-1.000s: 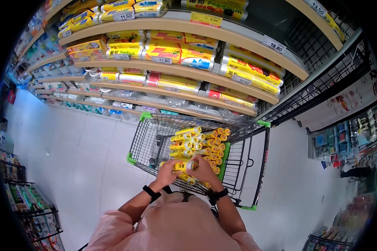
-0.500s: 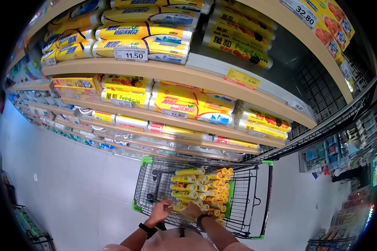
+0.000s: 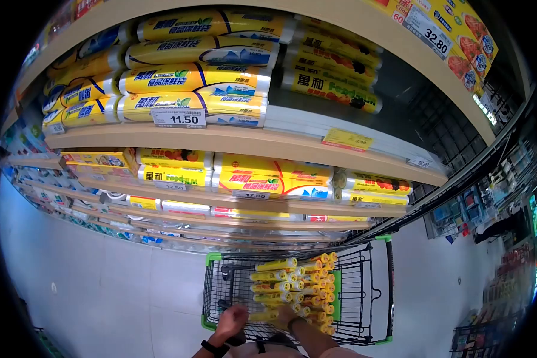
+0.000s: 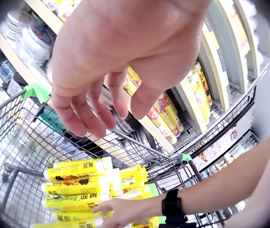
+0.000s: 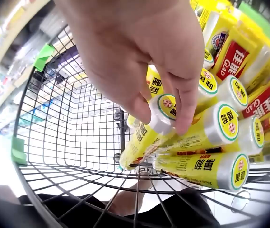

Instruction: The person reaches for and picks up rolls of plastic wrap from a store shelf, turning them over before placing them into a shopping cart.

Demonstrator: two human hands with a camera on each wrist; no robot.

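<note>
Yellow rolls (image 3: 272, 287) lie stacked in the shopping cart (image 3: 206, 292). In the right wrist view my right hand (image 5: 139, 57) pinches the end of one yellow roll (image 5: 142, 142) between thumb and fingers, beside other rolls with round white-rimmed ends. The left wrist view shows the same right hand (image 4: 125, 211) on the near rolls of the stack (image 4: 75, 202). My left hand (image 4: 125, 57) hangs above the cart with relaxed, bent fingers and holds nothing. From the head view, the left hand (image 3: 231, 321) is at the cart's near side, left of the right hand (image 3: 287, 312).
Shelves (image 3: 238, 140) of yellow boxes and rolls rise beyond the cart. The cart's handle (image 3: 391, 292) is on the right. Grey floor (image 3: 125, 286) lies to the left, and more store racks (image 3: 501, 286) stand at the far right.
The roll held in both hands a second ago is no longer between them; the left hand has come away, and the right hand is down at the stack. The head view has tilted up toward the shelves.
</note>
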